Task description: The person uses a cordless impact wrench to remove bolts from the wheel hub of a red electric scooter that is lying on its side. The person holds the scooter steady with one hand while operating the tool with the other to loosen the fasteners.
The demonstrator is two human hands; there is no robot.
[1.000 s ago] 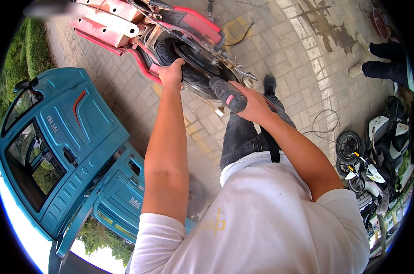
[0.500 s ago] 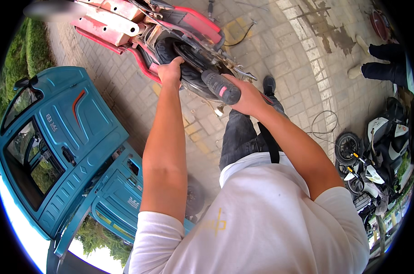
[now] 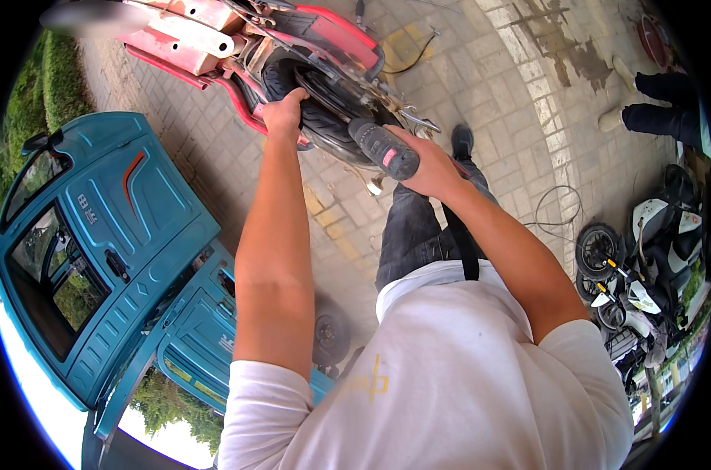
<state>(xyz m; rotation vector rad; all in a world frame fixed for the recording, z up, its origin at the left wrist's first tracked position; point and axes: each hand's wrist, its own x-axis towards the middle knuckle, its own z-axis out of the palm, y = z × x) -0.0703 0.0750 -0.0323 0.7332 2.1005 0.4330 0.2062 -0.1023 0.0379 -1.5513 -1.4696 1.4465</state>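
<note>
At the top of the head view lies a red scooter or small motorbike (image 3: 175, 43), its black rear or front tyre (image 3: 281, 74) exposed; which end it is I cannot tell. My left hand (image 3: 283, 114) grips that tyre at its left side, thumb over the rubber. My right hand (image 3: 422, 160) is closed on a dark grey power tool (image 3: 383, 150) with a pink label. The tool's tip reaches into the middle of the wheel, where the exact contact is hidden. Below the wheel, a small light-coloured fitting (image 3: 375, 185) shows near my legs.
A teal cargo vehicle (image 3: 159, 211) fills the left side, with a dark wheel (image 3: 330, 337) beside my left arm. Another person's legs (image 3: 659, 117) are at the upper right. White-and-black scooters (image 3: 657, 251), a cable (image 3: 555, 196) and a red basin (image 3: 654, 41) lie along the right.
My left hand has shifted a little up and to the left on the tyre. The tool in my right hand has moved slightly up, its tip staying at the wheel.
</note>
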